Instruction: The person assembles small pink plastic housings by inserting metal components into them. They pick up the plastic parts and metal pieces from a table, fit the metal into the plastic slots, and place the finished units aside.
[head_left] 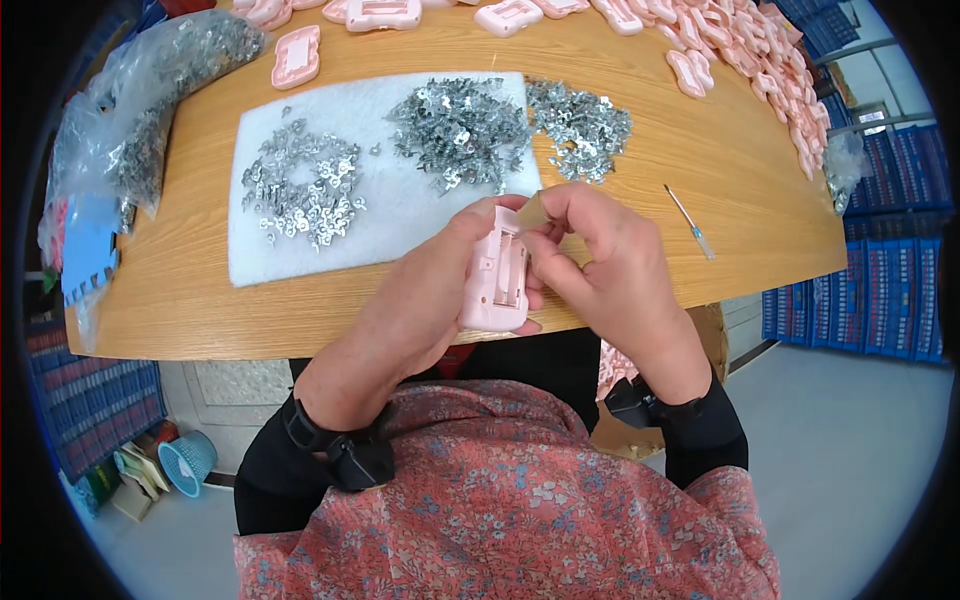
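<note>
My left hand (pixel 425 285) is wrapped round a pink plastic housing (pixel 483 303), held upright near the table's front edge. The housing has a long open slot and small holes in its face. Against its upper right side, my right hand (pixel 612 265) pinches with thumb and forefinger; whatever lies between those fingertips is too small to make out. A tan patch (pixel 533 212) shows at the right forefinger's tip, perhaps a wrap. Just beyond the hands, a pile of small silvery metal clips (pixel 455 130) rests on a white foam sheet (pixel 380 258).
Another clip pile (pixel 325 185) lies left on the foam, a third pile (pixel 585 130) right of it. A thin screwdriver (pixel 688 220) lies at right. Many pink housings (pixel 720 40) line the far edge. Clear bags of clips (pixel 150 110) stand left; blue bins (pixel 855 300) stand right.
</note>
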